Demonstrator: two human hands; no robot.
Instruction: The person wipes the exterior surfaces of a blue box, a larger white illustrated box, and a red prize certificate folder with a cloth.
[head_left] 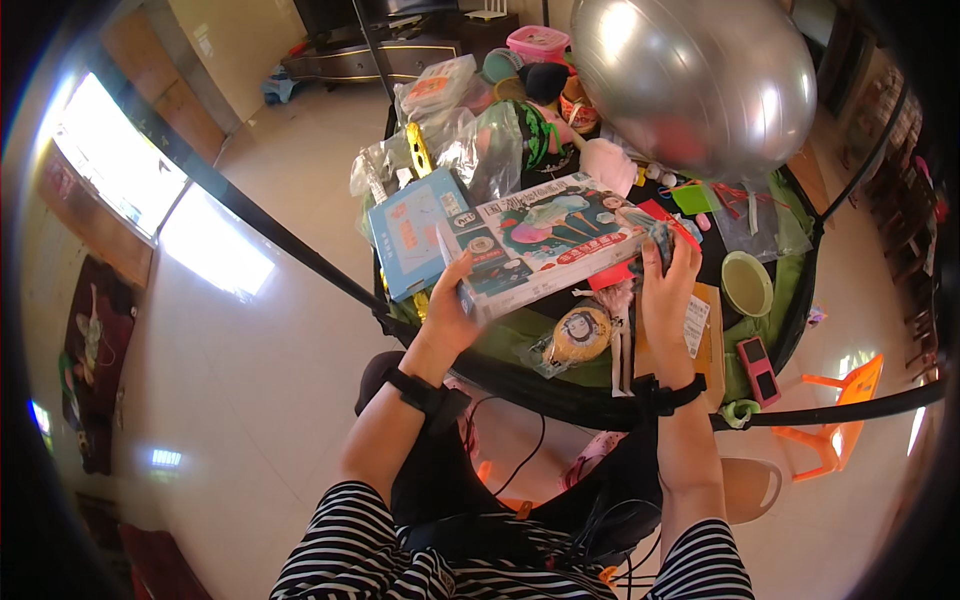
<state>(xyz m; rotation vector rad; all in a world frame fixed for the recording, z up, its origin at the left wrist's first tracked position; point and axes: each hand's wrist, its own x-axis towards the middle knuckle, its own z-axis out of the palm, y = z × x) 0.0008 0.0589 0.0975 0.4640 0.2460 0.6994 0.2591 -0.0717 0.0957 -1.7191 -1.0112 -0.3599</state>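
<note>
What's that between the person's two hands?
In the head view, a flat printed box fills the stretch between the left hand and the right hand, one hand at each end.

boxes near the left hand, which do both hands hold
The white-sided pictured box: left hand and right hand grip opposite ends; only the left is near the light-blue box.

Daylight [215, 245] gleams on the pale, glossy floor [230, 390]
</note>
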